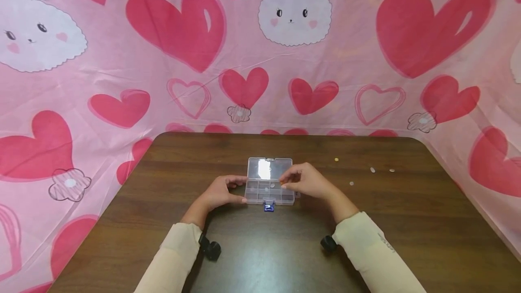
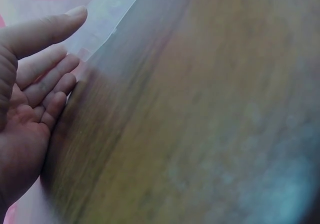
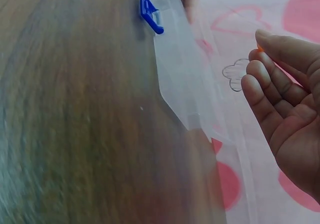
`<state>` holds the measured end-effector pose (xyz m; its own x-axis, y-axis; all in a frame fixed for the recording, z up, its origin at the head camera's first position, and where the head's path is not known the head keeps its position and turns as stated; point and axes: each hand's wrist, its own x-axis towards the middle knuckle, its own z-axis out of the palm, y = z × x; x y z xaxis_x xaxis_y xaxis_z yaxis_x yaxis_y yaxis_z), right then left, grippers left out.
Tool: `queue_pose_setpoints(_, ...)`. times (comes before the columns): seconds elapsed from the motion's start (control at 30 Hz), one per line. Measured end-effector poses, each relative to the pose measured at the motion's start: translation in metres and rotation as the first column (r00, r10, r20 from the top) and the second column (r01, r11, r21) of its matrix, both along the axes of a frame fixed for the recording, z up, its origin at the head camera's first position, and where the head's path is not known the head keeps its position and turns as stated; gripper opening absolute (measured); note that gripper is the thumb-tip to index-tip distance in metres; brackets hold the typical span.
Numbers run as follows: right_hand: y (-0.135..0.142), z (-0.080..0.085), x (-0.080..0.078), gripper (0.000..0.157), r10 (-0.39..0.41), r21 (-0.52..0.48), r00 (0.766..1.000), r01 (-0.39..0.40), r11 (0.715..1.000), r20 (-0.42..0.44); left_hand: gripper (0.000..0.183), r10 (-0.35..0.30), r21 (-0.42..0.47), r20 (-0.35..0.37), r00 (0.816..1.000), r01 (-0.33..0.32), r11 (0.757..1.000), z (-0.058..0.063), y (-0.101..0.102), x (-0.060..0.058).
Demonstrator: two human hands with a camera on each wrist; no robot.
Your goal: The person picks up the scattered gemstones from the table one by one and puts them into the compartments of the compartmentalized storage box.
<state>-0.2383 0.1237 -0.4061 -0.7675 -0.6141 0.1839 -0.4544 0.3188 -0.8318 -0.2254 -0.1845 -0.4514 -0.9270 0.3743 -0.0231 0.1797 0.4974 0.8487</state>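
A clear plastic compartment box [image 1: 270, 199] with a blue latch [image 1: 269, 207] lies on the table, its lid [image 1: 281, 167] raised at the back. A few small pale pieces [image 1: 272, 186] show in its compartments. At the box's left end, my left hand [image 1: 218, 192] rests with thumb and fingers spread, fingertips touching the side. My right hand [image 1: 308, 181] is over the right part of the box. Between its thumb and forefinger it pinches a small orange pill-like piece [image 3: 259, 48], mostly hidden by the fingertips. The right wrist view shows the other fingers loosely bent.
On the brown wooden table [image 1: 195, 157], right of the box, lie a small yellow-orange piece [image 1: 336, 159] and a few pale ones, among them an oval one [image 1: 372, 170]. A pink cloth with hearts and rabbits [image 1: 244, 49] hangs behind the table.
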Motion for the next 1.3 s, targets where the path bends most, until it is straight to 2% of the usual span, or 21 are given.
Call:
queue_pose_setpoints(0.5,-0.029,-0.014,-0.006,0.013,0.009,0.019,1.0,-0.009,1.0,0.006,0.063,0.035,-0.038,-0.013,0.999,-0.036,0.999,-0.004,0.001,0.0)
queue_pose_setpoints(0.87,-0.046,-0.02,-0.015,0.01,0.027,0.064,1.0,-0.026,0.998,-0.008,0.062,0.024,-0.034,-0.026,0.999,-0.024,0.999,-0.003,0.003,-0.003)
queue_pose_setpoints(1.3,-0.065,-0.021,-0.013,0.01,0.061,0.136,0.997,-0.056,0.989,-0.035,0.062,-0.004,-0.025,-0.031,1.0,0.003,1.0,-0.002,0.002,-0.002)
